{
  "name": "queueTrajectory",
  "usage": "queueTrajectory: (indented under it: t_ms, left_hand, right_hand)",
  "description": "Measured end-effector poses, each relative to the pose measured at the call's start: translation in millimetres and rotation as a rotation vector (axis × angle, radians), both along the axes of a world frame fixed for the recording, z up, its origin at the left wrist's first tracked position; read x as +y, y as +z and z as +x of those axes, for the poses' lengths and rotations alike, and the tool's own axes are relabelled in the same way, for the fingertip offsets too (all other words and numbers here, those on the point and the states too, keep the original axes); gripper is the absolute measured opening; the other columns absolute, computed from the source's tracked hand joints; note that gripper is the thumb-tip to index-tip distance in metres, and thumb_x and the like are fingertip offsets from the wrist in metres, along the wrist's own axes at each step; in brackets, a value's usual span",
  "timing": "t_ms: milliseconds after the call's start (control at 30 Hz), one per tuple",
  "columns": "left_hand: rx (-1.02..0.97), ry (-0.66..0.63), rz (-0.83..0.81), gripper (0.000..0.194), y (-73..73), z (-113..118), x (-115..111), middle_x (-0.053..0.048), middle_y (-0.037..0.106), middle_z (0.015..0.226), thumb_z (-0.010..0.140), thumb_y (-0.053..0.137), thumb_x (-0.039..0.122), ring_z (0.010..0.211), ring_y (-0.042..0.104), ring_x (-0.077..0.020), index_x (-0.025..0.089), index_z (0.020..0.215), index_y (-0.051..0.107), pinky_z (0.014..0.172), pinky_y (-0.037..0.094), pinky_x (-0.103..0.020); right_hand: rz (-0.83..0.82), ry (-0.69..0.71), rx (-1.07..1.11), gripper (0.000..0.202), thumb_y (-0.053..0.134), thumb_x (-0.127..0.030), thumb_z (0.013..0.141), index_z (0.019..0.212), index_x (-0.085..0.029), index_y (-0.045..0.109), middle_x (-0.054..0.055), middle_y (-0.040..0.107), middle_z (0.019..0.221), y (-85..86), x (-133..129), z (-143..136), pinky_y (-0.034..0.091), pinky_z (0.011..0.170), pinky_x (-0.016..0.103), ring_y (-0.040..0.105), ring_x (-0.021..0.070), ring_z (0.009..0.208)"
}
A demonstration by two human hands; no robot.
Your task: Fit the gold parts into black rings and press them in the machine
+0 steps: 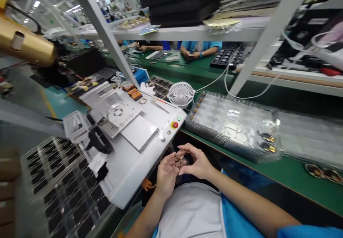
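In front of my body, a small gold-coloured metal ring point(178, 161) is held up between my two hands. My left hand point(166, 173), palm turned up, has its fingers curled about the ring. My right hand point(198, 163) comes in from the right, its thumb and fingertips bent around the ring's near side. The finer detail of the ring is too small and blurred to make out. Just beyond my hands is the front edge of a white machine point(139, 173) with a red stop button point(174, 125).
A white fan point(181, 94) stands behind the machine. To the right, stacked clear plastic trays point(227, 123) bear several gold-and-black parts. Trays with black compartments point(72, 188) lie at left. A shelf point(187, 34) crosses overhead. Across the green bench, a person in blue point(200, 47) works.
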State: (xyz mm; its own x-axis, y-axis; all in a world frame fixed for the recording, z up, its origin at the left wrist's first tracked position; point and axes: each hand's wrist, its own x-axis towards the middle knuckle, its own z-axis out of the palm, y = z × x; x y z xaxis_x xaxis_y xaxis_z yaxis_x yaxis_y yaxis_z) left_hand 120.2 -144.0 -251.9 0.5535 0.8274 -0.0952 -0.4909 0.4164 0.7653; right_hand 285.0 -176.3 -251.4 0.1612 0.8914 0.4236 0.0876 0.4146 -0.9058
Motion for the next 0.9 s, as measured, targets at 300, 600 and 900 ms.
queueTrajectory:
  t_ms: [300, 600, 900]
  left_hand:
    - [0.115, -0.151, 0.073, 0.049, -7.1, 13.7, 6.1, -0.006, 0.078, 0.113, 0.065, 0.096, 0.023, 0.084, 0.078, -0.0200, 0.028, 0.111, 0.079, 0.077, 0.063, -0.033]
    - [0.170, -0.064, 0.156, 0.049, -27.9, -5.9, 11.2, -0.012, 0.079, 0.110, 0.070, 0.093, 0.033, 0.109, 0.075, -0.0294, 0.021, 0.115, 0.077, 0.100, 0.059, -0.044]
    - [0.226, -0.054, 0.111, 0.050, -7.2, 1.9, -0.4, -0.011, 0.080, 0.107, 0.067, 0.094, 0.036, 0.106, 0.076, -0.0300, 0.019, 0.111, 0.077, 0.102, 0.057, -0.048]
  right_hand:
    - [0.006, 0.022, -0.456, 0.068, 0.080, -0.059, 0.084, 0.139, -0.022, 0.061, 0.012, 0.070, 0.110, 36.3, -33.6, 59.5, 0.057, 0.086, 0.040, 0.066, 0.0264, 0.100]
    - [-0.975, -0.628, -1.173, 0.024, 0.064, -0.028, 0.086, 0.106, -0.018, 0.073, 0.017, 0.071, 0.097, 67.2, -109.2, 258.5, 0.054, 0.075, 0.046, 0.070, 0.0369, 0.087]
    - [-0.701, -0.665, -0.974, 0.016, 0.075, -0.026, 0.067, 0.063, -0.024, 0.059, 0.010, 0.058, 0.056, 62.0, -103.6, 275.4, 0.042, 0.055, 0.038, 0.058, 0.0281, 0.053]
